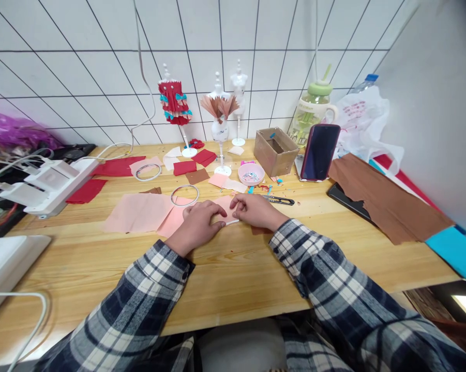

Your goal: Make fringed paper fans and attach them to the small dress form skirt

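Pink sheet lies on the counter btwn L hand and R hand, white edge nearest me. L arches over it, prob. b/c it'd shift otherwise; R curls at the other end, prob. steadying it. Can't tell if the fingers pinch or just rest. Tiled wall behind; wood top carries carton, bowl, snips, prob. for easy reach.

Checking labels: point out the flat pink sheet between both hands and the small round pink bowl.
Flat pink sheet (224, 203), head view: its exposed part.
Small round pink bowl (251, 182), head view: its front wall.
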`<state>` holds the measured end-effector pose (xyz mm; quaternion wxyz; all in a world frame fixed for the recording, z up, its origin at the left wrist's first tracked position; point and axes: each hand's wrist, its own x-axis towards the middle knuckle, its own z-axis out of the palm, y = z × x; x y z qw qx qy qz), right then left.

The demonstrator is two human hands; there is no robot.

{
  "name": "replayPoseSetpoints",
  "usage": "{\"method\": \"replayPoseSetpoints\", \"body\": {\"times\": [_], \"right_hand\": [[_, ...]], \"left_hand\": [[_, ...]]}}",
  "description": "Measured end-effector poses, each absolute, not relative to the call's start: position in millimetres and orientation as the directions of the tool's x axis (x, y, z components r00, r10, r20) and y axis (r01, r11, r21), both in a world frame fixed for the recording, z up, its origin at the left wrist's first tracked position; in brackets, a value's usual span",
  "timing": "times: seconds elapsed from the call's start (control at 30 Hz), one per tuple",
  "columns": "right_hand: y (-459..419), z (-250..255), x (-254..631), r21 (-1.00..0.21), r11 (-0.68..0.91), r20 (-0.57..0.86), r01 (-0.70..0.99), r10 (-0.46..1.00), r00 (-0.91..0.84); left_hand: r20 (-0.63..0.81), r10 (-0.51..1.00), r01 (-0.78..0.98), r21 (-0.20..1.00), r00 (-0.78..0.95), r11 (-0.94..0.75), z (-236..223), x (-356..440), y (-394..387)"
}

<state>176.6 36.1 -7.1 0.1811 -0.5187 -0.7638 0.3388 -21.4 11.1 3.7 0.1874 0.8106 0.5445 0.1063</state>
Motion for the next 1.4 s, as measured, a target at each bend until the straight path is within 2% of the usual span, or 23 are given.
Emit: {"method": "replayPoseSetpoints", "body": {"times": [0.13,0.37,0.5,0.67,0.93,1.07,1.4], "right_hand": [[35.7,-3.4,180.1,-0.671,0.247,-0.073,0.699,0.916,-0.393],[30.3,4.0,190.7,-0.479,0.463,-0.009,0.746,0.847,-0.531],[25.8,6.5,192.4,-0.445,0.527,0.029,0.724,0.816,-0.577],[19.3,11.3,189.4,-0.447,0.555,0.102,0.701,0.81,-0.577],[17.1,15.4,186.8,-0.347,0.465,0.012,0.815,0.871,-0.492],[16.7,19.1,187.2,-0.329,0.402,-0.077,0.854,0.89,-0.449],[14.4,12.7,183.2,-0.52,0.227,-0.227,0.824,0.893,-0.389]], "left_hand": [[-0.038,0.925,0.851,0.41,0.377,-0.33,4.2,-21.7,11.2],[0.044,0.888,0.801,0.413,0.457,-0.433,-3.3,-25.7,13.6],[0.093,0.829,0.736,0.413,0.551,-0.536,-4.6,-27.3,13.1],[0.111,0.805,0.702,0.43,0.583,-0.568,-5.6,-27.9,12.9],[0.173,0.792,0.698,0.39,0.586,-0.601,-3.8,-25.5,15.2],[0.136,0.756,0.68,0.358,0.641,-0.64,-3.7,-24.9,16.9],[0.092,0.801,0.717,0.395,0.591,-0.574,-4.8,-23.8,13.7]]}}
